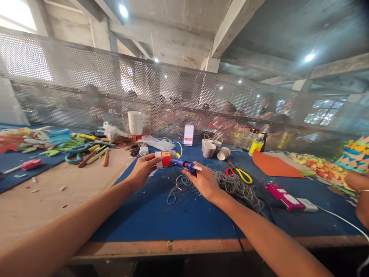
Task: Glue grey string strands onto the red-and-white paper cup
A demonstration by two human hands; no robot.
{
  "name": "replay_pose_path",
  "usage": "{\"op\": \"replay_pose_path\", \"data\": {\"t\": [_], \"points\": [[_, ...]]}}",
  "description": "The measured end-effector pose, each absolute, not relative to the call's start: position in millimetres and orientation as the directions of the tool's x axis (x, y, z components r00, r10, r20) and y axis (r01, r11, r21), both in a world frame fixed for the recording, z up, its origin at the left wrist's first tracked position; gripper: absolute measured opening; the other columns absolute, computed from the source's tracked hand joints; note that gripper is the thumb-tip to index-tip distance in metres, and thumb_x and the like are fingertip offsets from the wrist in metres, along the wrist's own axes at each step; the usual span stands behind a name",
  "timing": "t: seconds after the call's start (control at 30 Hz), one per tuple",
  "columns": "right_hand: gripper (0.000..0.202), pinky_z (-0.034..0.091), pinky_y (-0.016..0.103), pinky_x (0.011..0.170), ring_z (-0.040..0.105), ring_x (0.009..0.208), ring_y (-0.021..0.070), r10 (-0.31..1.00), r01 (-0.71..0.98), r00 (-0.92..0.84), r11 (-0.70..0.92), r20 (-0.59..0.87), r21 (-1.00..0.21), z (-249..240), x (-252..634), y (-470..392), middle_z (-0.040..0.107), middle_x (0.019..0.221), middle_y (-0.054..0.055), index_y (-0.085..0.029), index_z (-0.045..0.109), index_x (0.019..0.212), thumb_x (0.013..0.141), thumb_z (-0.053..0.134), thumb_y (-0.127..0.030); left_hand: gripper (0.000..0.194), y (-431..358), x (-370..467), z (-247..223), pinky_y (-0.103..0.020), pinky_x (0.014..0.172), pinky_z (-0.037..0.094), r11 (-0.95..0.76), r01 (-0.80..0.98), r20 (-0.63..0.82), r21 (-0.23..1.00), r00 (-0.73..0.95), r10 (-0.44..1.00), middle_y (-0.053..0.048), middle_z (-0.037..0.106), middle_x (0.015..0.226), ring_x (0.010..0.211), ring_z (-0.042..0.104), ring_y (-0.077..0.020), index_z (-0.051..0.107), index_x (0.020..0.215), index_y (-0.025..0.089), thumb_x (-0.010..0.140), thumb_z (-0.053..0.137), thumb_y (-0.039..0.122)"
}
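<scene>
My left hand is closed on a red and white paper cup, held on its side above the blue mat. Closed round a blue glue gun is my right hand. The gun's front end points left at the cup's end, and a pale glue stick sticks out at its back. Whether the nozzle touches the cup is too small to tell. Grey cord lies in a tangled heap just right of my right hand.
Behind stand stacked paper cups, a phone and small cord-wrapped cups. Yellow-red scissors, orange paper and a magenta device lie right. Tools lie left. Another person's arm shows far right.
</scene>
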State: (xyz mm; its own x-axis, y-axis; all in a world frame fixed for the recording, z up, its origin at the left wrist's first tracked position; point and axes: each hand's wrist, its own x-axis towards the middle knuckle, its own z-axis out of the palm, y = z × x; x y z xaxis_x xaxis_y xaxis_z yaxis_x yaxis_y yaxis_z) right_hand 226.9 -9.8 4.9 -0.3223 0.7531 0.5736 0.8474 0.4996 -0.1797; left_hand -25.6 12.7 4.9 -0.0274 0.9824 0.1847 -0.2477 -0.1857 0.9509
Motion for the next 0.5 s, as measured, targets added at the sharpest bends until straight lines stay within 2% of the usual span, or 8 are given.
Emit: {"op": "replay_pose_path", "data": {"t": [0.5], "points": [[0.030,0.034,0.029,0.060,0.073,0.076,0.0226,0.753,0.859,-0.332,0.491,0.568,-0.149,4.0,226.3,-11.0,0.078,0.086,0.004,-0.023,0.066,0.096,0.103,0.060,-0.051,0.036,12.6,-25.6,5.4,-0.033,0.080,0.055,-0.182,-0.247,0.176,0.952,-0.045,0.983,-0.011,0.083,0.098,0.083,0.074,-0.0229,0.085,0.097,0.016,0.070,0.091,0.038]]}}
